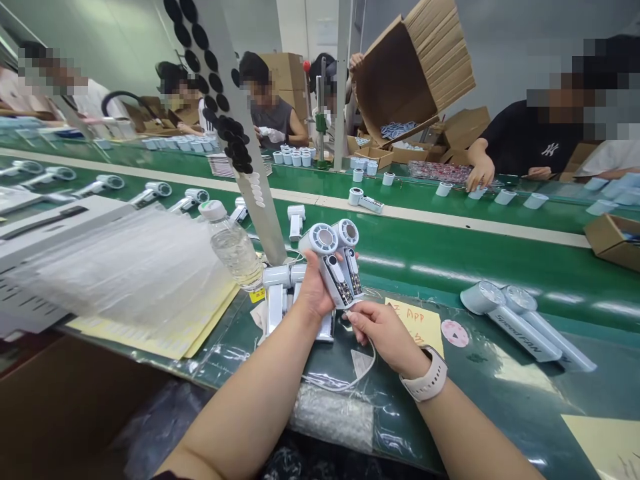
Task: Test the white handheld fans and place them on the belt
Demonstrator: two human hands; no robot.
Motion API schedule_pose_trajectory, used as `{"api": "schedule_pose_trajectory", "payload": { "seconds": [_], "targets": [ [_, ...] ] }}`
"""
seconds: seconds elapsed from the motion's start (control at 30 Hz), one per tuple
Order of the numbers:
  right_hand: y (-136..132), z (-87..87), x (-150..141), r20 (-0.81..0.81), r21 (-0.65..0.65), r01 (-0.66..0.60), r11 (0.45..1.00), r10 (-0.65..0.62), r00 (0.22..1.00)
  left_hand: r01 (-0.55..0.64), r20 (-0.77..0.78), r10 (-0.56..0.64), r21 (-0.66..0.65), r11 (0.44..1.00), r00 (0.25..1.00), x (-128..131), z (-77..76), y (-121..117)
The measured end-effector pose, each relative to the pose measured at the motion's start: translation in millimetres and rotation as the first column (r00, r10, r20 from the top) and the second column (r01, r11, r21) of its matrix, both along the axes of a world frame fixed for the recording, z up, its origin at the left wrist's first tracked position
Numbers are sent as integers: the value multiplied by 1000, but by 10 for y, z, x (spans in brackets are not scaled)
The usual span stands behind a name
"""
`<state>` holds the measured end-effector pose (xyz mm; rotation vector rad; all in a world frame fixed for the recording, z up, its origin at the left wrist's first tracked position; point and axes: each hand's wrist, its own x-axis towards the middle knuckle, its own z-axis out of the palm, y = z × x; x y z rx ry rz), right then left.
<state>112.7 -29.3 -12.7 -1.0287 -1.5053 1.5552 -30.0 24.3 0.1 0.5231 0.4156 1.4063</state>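
My left hand (pixel 314 290) is closed around two pale blue handheld fans, a near one (pixel 334 267) and a far one (pixel 350 250), held side by side and tilted. Their handles are uncovered and show circuit boards inside. At the lower end of the handles, my right hand (pixel 383 327) pinches the end of a white cable (pixel 345 389), which loops down over the table. Whether its plug sits in a fan is hidden by my fingers. More fans (pixel 276 307) lie beside and beneath my left hand. Further right rest two clear-wrapped fans (pixel 525 333), one lettered "SpeedFAN".
A water bottle (pixel 233 247) and a stack of plastic bags (pixel 130 273) stand left, beside a metal post (pixel 260 213). Beyond runs a green conveyor (pixel 450 230) carrying fan parts. Across it, several co-workers sit; one person tips a cardboard box (pixel 395 80).
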Motion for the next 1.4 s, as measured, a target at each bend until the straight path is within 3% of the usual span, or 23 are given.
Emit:
{"api": "schedule_pose_trajectory", "payload": {
  "seconds": [0.23, 0.47, 0.7, 0.8, 1.07, 1.23, 1.4],
  "targets": [
    [-81, -44, -101, -163, 33, 74, 997, -68, 984, -27, 17, 26, 47, 999, 1000, 12, 100, -38],
    [-140, -70, -209, -221, -103, 120, 987, -141, 965, -96, -57, 101, 77, 992, 993, 47, 55, -33],
    [-100, -39, -115, -57, 135, 145, 980, -139, 989, -118, -13, 118, -19, 993, 993, 57, 45, -30],
    [-93, -49, -115, -57, 160, 172, 972, -165, 985, -138, 43, 141, -57, 989, 989, 44, 77, -31],
    [-55, -71, -119, -156, 38, 248, 968, -239, 958, -82, 37, 81, 21, 996, 996, 26, 134, -62],
    [-91, -54, -160, -206, -105, 250, 962, -267, 941, -97, -65, 102, 80, 992, 993, 48, 132, -87],
    [-116, -32, -186, -229, -131, 267, 955, -291, 929, -76, -61, 81, 85, 994, 995, 65, 136, -104]
  ]
}}
